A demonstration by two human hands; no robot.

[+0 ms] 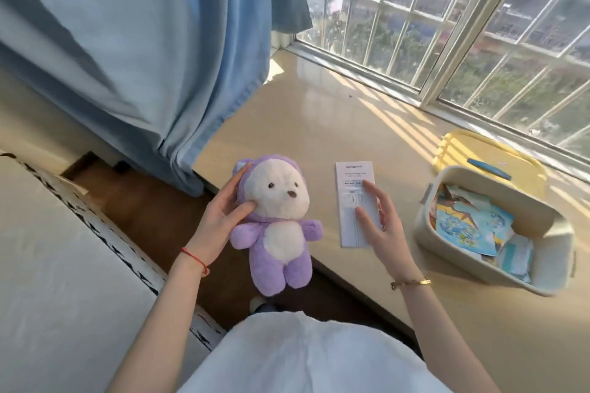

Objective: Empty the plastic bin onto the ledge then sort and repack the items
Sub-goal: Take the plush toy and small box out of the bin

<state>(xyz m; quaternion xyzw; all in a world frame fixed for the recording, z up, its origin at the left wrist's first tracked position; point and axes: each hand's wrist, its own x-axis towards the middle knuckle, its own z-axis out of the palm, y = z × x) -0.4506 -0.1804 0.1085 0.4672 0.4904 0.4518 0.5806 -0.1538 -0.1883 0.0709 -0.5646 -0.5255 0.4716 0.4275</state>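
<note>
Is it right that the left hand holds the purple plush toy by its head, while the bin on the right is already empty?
Not quite. The head view shows the bin still has colourful packets inside. The rest is correct: the left hand holds the purple plush toy by its head.

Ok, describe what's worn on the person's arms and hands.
Both forearms are bare, with no sleeves reaching them and no gloves. The left wrist carries a thin red string bracelet. The right wrist carries a slim gold bangle with a small clasp. No rings show on the left hand or the right hand.
</note>
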